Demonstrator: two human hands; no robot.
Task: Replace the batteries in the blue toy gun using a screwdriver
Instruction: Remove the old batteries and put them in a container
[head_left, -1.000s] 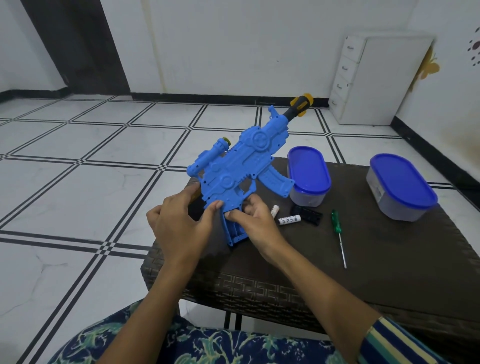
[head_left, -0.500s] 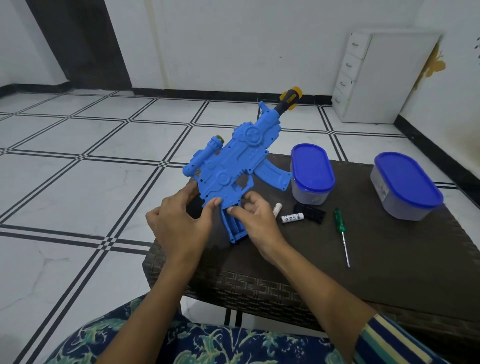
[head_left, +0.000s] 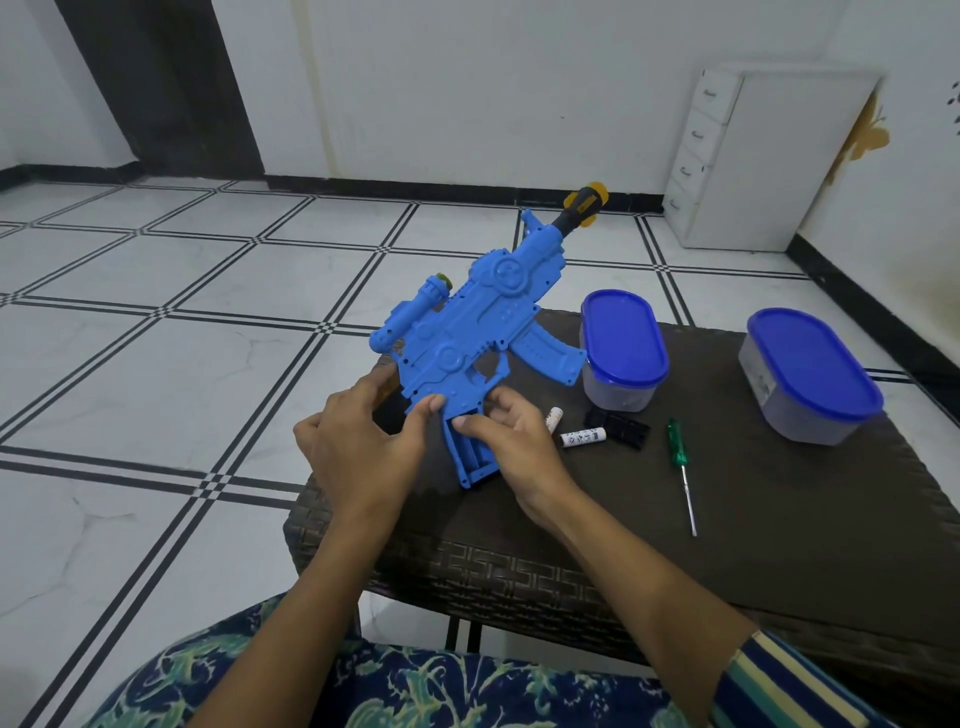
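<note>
The blue toy gun (head_left: 467, 332) is held tilted over the left part of the dark wicker table (head_left: 753, 519), barrel with its black and yellow tip pointing up and away. My left hand (head_left: 358, 447) grips the rear of its body. My right hand (head_left: 511, 441) holds the grip, thumb and fingers at the open slot in it. Two white batteries (head_left: 583, 437) lie on the table just right of my right hand, beside a black cover piece (head_left: 621, 427). A green-handled screwdriver (head_left: 681, 470) lies further right, tip toward me.
Two grey containers with blue lids stand on the table, one (head_left: 623, 348) behind the batteries and one (head_left: 810, 374) at the right. A white drawer cabinet (head_left: 753, 161) stands against the far wall. The tiled floor lies left of the table.
The gun has been lowered and tilted slightly, both hands staying on it. My right fingers have shifted a little along the grip. The items on the table have not moved.
</note>
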